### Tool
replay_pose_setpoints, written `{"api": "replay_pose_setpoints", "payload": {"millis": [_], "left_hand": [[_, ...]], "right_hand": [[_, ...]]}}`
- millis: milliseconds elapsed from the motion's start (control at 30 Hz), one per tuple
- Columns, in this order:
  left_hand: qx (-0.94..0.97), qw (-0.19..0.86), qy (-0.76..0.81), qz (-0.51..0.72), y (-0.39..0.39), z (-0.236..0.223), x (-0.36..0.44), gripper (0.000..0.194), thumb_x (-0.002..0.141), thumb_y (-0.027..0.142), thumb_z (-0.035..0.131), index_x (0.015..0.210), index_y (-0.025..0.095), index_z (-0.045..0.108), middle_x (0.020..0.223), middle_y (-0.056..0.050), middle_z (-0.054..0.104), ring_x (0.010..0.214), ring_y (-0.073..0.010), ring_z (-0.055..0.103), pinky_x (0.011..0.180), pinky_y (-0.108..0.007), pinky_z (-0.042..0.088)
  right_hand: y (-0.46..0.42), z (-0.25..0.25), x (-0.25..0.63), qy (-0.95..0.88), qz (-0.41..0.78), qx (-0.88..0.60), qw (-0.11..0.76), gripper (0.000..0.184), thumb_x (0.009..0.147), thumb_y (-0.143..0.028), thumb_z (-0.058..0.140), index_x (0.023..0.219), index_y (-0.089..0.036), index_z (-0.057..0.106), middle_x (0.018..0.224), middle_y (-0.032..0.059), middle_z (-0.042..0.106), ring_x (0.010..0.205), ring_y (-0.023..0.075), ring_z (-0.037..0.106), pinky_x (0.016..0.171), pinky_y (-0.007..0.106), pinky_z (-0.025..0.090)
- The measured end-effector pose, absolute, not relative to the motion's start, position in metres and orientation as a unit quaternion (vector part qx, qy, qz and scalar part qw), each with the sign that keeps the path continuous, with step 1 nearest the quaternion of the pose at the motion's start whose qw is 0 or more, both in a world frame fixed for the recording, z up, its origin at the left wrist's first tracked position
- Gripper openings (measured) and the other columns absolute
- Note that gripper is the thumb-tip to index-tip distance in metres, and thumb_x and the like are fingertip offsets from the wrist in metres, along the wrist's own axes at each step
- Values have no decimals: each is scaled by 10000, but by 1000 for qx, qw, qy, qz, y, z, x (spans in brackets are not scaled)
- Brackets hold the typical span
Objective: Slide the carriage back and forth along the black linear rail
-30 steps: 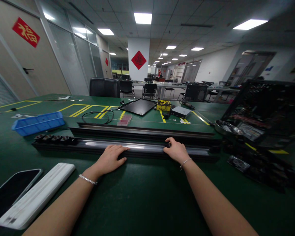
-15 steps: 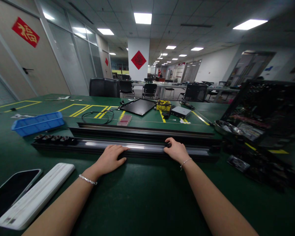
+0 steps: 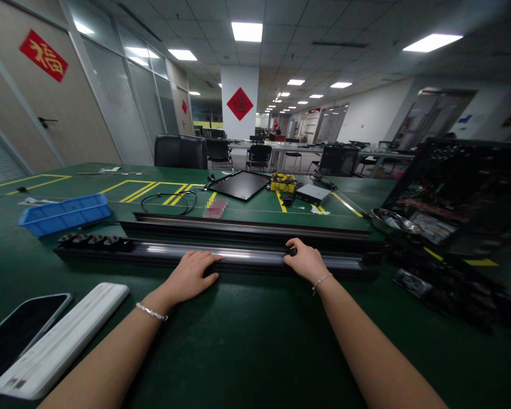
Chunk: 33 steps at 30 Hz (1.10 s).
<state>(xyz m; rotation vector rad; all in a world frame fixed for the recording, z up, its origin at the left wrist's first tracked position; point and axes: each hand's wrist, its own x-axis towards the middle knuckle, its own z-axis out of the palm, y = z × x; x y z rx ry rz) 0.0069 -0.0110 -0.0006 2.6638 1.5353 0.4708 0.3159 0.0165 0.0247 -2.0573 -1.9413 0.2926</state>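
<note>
A long black rail [image 3: 251, 254] with a shiny flat inner face lies across the green table in front of me. Several small dark parts [image 3: 96, 241] sit in a row at its left end. My left hand [image 3: 191, 277] rests on the rail's near edge, fingers stretched and thumb apart. Farther right, my right hand [image 3: 305, 261] pinches a small black piece [image 3: 290, 251] between thumb and forefinger, over the rail's face. What kind of piece it is cannot be made out. A second black rail [image 3: 247, 228] lies just behind the first.
To the left stands a blue bin [image 3: 66, 215]. A white bar-shaped device [image 3: 63, 343] and a phone [image 3: 19, 335] lie near left. Farther back are a black panel [image 3: 241, 185], a yellow item with cables [image 3: 283, 182] and a grey box [image 3: 313, 194]. A metal bowl [image 3: 392, 221] sits right.
</note>
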Motion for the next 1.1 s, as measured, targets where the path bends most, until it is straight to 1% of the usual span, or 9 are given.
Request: {"api": "replay_pose_setpoints", "payload": {"millis": [100,267,500,667,1100], "left_hand": [[856,18,494,153,-11,0,7,399,807,354,503,1189,244,536,1095,-51,623,1038,-224,537,944,-402,339],[856,20,496,147,-10,-2,7,416,806,362,504,1209,257,522,1127,-51,613,1054,-230,531,944,-411,337],[855,19,496,149,-11,-1,7,409,805,351,504,1201,249,524,1126,-55,614,1052,-223,530,950,-409,331],[855,21,496,150,-11,-2,7,400,806,356,506,1192,252,532,1134,-55,611,1068,-223,523,955,-409,328],[856,23,493,152,-10,-2,6,397,810,348,498,1192,247,531,1097,-49,618,1038,-220,531,941,-407,342]], "right_hand": [[16,26,316,-674,102,-716,150,385,679,-296,510,1057,-244,559,1046,56,659,987,254,577,904,388,348],[16,25,316,-670,101,-720,147,388,676,-301,514,1057,-240,562,1034,52,664,982,244,584,867,360,375],[16,25,316,-669,99,-722,146,377,679,-299,512,1048,-243,569,1047,44,663,993,253,581,880,370,370],[16,25,315,-666,101,-721,160,376,668,-279,522,1040,-250,569,1067,30,657,1011,242,572,889,362,364],[16,23,317,-664,107,-720,172,370,660,-272,524,1027,-242,564,1073,31,651,1007,238,572,890,355,364]]}}
